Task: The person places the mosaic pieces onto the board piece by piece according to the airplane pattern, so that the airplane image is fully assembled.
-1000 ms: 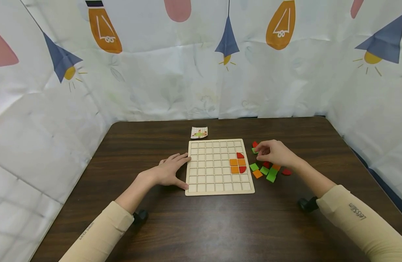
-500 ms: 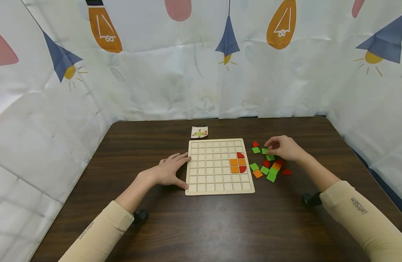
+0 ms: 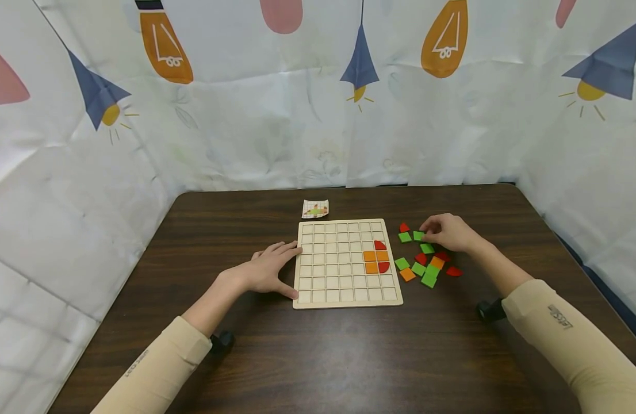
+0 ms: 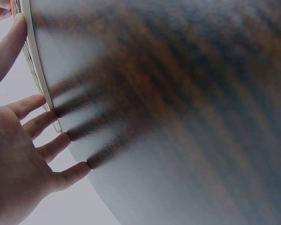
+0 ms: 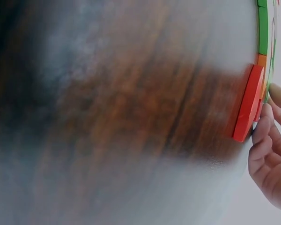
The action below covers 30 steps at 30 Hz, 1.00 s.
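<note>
My left hand point(image 3: 261, 273) lies with spread fingers at the left edge of the wooden grid board point(image 3: 330, 270); in the left wrist view the hand point(image 4: 23, 150) has its thumb against the board's edge point(image 4: 37, 61). On the board's right side sit orange squares point(image 3: 371, 268) and two red rounded pieces point(image 3: 380, 245). My right hand point(image 3: 449, 233), right of the board, pinches the right end of a green tile point(image 3: 418, 236) at the table. In the right wrist view its fingers point(image 5: 267, 136) are curled beside a red piece point(image 5: 249, 103).
Loose green point(image 3: 429, 280), orange point(image 3: 407, 275) and red pieces point(image 3: 454, 271) lie between the board and the right forearm. A small patterned card point(image 3: 315, 209) is behind the board on the dark table point(image 3: 318, 356). White printed cloth point(image 3: 307, 132) hangs around it.
The right hand has moved right from beside the red and green pieces near the board to another green tile, which has shifted slightly. The left hand has stayed put.
</note>
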Each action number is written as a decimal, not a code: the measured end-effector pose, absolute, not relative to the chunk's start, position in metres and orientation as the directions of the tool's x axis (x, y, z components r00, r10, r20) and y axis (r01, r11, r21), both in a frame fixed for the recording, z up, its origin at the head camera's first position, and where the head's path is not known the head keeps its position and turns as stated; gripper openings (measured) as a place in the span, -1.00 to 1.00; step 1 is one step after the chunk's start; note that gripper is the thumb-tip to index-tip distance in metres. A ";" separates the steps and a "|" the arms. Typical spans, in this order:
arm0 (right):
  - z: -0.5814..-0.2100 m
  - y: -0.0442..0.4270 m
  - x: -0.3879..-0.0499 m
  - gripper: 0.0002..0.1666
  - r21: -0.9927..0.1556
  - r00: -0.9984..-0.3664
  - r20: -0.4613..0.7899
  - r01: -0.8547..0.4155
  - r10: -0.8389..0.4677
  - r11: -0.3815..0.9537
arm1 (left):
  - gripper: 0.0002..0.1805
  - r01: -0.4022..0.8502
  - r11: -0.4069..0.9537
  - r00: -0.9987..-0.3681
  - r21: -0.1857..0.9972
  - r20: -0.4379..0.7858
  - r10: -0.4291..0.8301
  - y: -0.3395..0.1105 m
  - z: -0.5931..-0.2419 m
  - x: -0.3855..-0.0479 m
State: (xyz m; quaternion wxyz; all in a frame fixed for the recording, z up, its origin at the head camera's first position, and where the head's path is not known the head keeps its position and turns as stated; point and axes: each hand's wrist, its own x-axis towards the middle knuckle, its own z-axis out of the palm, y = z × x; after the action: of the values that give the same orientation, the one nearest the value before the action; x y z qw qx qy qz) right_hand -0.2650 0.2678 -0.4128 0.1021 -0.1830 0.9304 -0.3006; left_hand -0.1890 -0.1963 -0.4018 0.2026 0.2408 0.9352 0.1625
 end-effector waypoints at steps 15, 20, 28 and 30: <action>-0.412 0.264 -0.265 -0.67 -0.569 -0.910 -0.087 -0.289 -0.405 0.770 | 0.19 0.387 0.830 -0.801 0.401 -0.299 0.518 -0.197 -0.403 -0.189; -0.413 0.263 -0.265 -0.69 -0.550 -0.909 -0.083 -0.299 -0.408 0.779 | 0.19 0.388 0.829 -0.801 0.403 -0.297 0.520 -0.197 -0.403 -0.189; -0.411 0.261 -0.263 -0.69 -0.541 -0.908 -0.061 -0.319 -0.414 0.778 | 0.19 0.398 0.830 -0.800 0.389 -0.295 0.522 -0.196 -0.402 -0.190; -0.410 0.260 -0.263 -0.70 -0.541 -0.906 -0.054 -0.327 -0.420 0.775 | 0.18 0.400 0.830 -0.800 0.388 -0.295 0.523 -0.196 -0.402 -0.190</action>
State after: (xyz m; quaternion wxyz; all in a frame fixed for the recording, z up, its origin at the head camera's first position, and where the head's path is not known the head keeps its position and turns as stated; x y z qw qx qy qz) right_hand -0.2633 0.2600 -0.4098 0.0862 -0.1992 0.9380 -0.2702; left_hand -0.1897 -0.1963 -0.4022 0.1984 0.2466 0.9358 0.1550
